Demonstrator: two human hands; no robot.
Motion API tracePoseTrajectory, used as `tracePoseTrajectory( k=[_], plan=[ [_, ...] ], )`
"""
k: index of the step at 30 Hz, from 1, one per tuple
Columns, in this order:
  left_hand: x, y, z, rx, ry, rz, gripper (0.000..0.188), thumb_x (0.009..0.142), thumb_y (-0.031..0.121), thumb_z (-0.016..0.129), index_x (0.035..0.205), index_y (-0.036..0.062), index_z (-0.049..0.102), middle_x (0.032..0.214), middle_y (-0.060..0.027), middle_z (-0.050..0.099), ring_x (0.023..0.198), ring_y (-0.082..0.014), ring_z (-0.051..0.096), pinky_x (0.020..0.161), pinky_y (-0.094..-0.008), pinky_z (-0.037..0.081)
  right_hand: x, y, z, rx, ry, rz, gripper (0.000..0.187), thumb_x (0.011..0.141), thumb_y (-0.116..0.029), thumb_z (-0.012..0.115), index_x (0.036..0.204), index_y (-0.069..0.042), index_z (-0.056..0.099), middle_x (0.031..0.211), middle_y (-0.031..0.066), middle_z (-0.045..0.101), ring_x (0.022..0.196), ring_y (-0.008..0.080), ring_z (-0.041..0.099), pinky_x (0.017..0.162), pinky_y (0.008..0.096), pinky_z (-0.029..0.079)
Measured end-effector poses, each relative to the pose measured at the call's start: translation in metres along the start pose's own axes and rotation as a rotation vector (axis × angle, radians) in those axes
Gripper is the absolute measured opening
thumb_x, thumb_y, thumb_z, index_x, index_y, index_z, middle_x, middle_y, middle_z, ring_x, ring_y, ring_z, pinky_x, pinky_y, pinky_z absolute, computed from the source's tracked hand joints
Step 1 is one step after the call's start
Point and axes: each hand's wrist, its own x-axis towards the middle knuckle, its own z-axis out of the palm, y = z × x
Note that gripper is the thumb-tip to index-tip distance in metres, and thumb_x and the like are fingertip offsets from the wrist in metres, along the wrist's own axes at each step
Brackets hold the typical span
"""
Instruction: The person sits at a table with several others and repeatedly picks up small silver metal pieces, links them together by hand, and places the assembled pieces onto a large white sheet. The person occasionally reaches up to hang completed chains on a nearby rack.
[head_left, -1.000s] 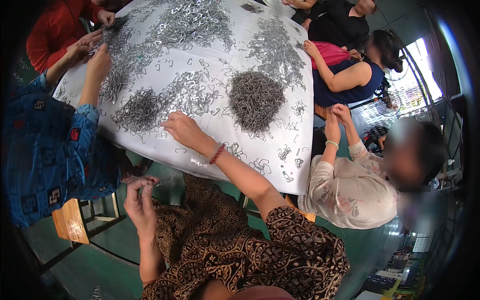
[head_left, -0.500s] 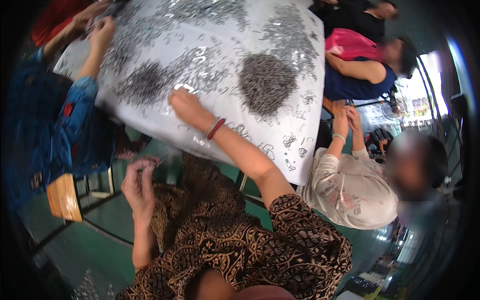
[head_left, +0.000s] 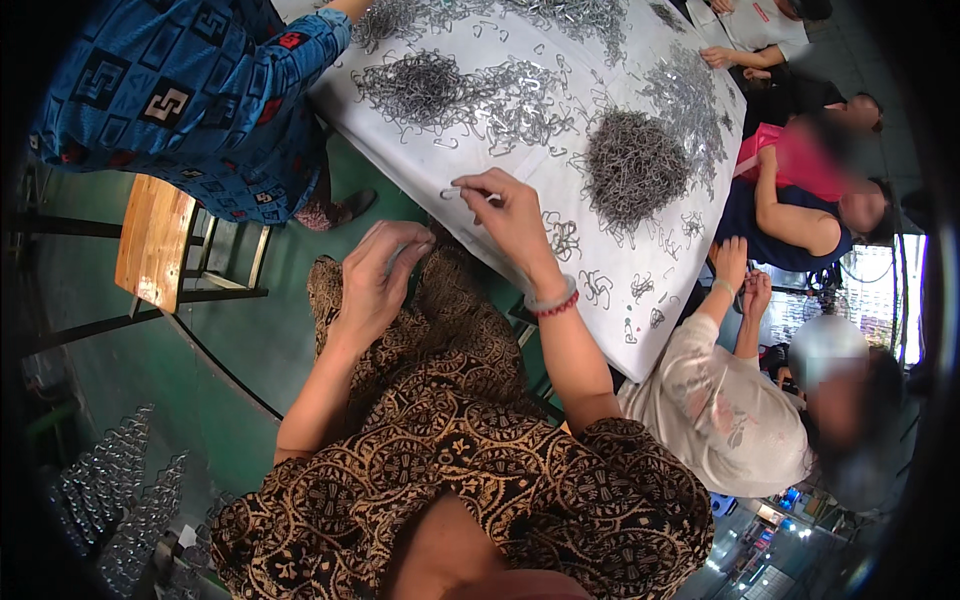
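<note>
My right hand [head_left: 507, 220] pinches a small S-shaped metal hook [head_left: 449, 193] by one end, just over the near edge of the white-covered table [head_left: 470, 165]. To its left, off the table and above my lap, is my left hand [head_left: 376, 275]. Its thumb and fingers are pressed together, and what they hold, if anything, is too small to make out. Loose metal hooks [head_left: 525, 105] are strewn beyond my right hand. A dense dark pile of hooks [head_left: 636, 168] lies to the right, with a lower heap [head_left: 420, 88] at the left.
At the left stands a person in a blue patterned garment [head_left: 190, 100], beside a wooden stool [head_left: 155, 240]. A person in a light top [head_left: 715, 410] sits close on the right, others farther along that side. Shiny metal pieces hang in rows [head_left: 105, 480] at the lower left.
My right hand has drawn back from the hooks toward me, now with one hook in its fingers. My left hand has come inward toward it. The view has shifted to the left.
</note>
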Motion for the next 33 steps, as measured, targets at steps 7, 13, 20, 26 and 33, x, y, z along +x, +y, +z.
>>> tracePoseTrajectory(
  k=[7, 13, 20, 26, 33],
  plan=[
    [-0.001, -0.009, 0.009, 0.063, -0.076, -0.015, 0.015, 0.084, -0.003, 0.067, 0.098, 0.0007, 0.061, 0.09, -0.0125, 0.066, 0.083, -0.0306, 0.062, 0.075, -0.0379, 0.048, -0.038, -0.065, 0.004, -0.027, -0.001, -0.109, 0.018, 0.087, 0.0, 0.062, 0.104, -0.002, 0.07, 0.087, 0.0079, 0.066, 0.069, 0.0141, 0.062, 0.063, 0.0253, 0.05],
    [0.006, -0.011, 0.007, 0.174, -0.083, -0.038, 0.017, 0.083, -0.001, 0.068, 0.099, 0.0009, 0.061, 0.09, -0.0124, 0.066, 0.083, -0.0313, 0.061, 0.075, -0.0389, 0.047, -0.031, -0.078, 0.0, -0.083, 0.015, -0.158, 0.02, 0.086, 0.0, 0.064, 0.106, -0.003, 0.067, 0.089, 0.0087, 0.067, 0.072, 0.0172, 0.067, 0.065, 0.0278, 0.054],
    [0.007, -0.023, 0.007, 0.1, -0.075, -0.104, 0.018, 0.084, 0.001, 0.068, 0.101, 0.0013, 0.061, 0.098, -0.0122, 0.067, 0.092, -0.0302, 0.063, 0.083, -0.0381, 0.048, -0.025, -0.072, -0.01, -0.038, 0.011, -0.149, 0.013, 0.083, -0.003, 0.072, 0.095, -0.002, 0.066, 0.086, 0.0092, 0.071, 0.073, 0.02, 0.07, 0.064, 0.0283, 0.055],
    [0.073, -0.056, 0.004, 0.274, -0.082, -0.098, 0.013, 0.086, 0.003, 0.064, 0.098, 0.0007, 0.068, 0.103, -0.0122, 0.067, 0.091, -0.0308, 0.062, 0.083, -0.0359, 0.048, -0.027, -0.046, -0.01, -0.028, -0.02, -0.353, 0.015, 0.08, -0.002, 0.069, 0.094, -0.003, 0.066, 0.092, 0.0096, 0.066, 0.083, 0.0287, 0.065, 0.07, 0.0366, 0.053],
    [0.183, -0.12, 0.075, 0.587, -0.515, 0.49, 0.009, 0.076, 0.005, 0.066, 0.085, 0.005, 0.07, 0.093, -0.0081, 0.065, 0.093, -0.0281, 0.057, 0.084, -0.0383, 0.047, -0.03, -0.023, 0.012, 0.136, -0.003, -0.329, 0.009, 0.086, -0.008, 0.063, 0.092, -0.002, 0.064, 0.088, 0.0131, 0.062, 0.079, 0.0323, 0.062, 0.07, 0.0399, 0.051]
  ],
)
